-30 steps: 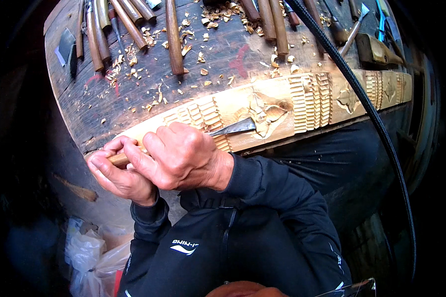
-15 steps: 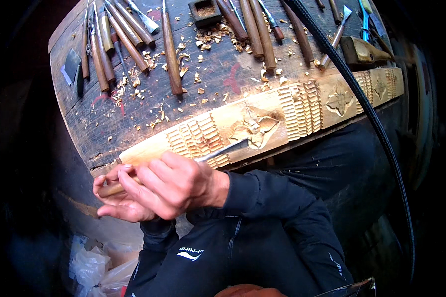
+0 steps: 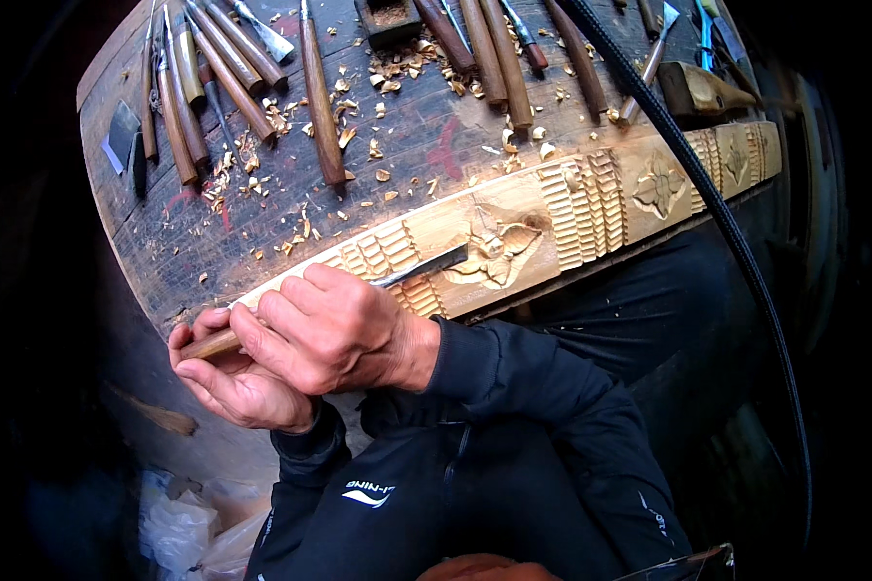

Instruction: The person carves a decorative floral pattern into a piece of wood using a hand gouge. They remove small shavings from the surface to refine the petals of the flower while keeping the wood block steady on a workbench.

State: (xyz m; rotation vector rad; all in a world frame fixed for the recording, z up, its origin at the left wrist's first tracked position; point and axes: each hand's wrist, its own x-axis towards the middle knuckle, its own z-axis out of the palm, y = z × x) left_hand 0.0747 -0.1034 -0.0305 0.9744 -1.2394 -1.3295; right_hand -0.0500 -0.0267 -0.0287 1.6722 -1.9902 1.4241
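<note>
A wood-carving chisel (image 3: pixel 424 268) with a wooden handle and flat grey blade lies slantwise in both hands. My right hand (image 3: pixel 337 331) is closed round its front part, where handle meets blade. At the handle's rear, my left hand (image 3: pixel 233 378) curls beneath with its thumb along the wood; part of it is hidden behind the right. The blade's tip is over the left side of a carved flower (image 3: pixel 499 250) on a long pale board (image 3: pixel 436 230); whether it touches, I cannot tell. Rows of notched steps (image 3: pixel 574 218) flank the flower.
Several wooden-handled chisels (image 3: pixel 233 68) lie along the bench's far side (image 3: pixel 291 218), among wood shavings (image 3: pixel 397 73). A small dark square box (image 3: pixel 388 24) and a wooden mallet (image 3: pixel 712 94) stand there too. A black braided cable (image 3: pixel 693 160) crosses above the board. Plastic bags (image 3: pixel 189 528) lie lower left.
The chisel's tip has shifted left and slightly away from me, and its blade now shows a broader face. My left hand's fingers and thumb have come closer round the handle.
</note>
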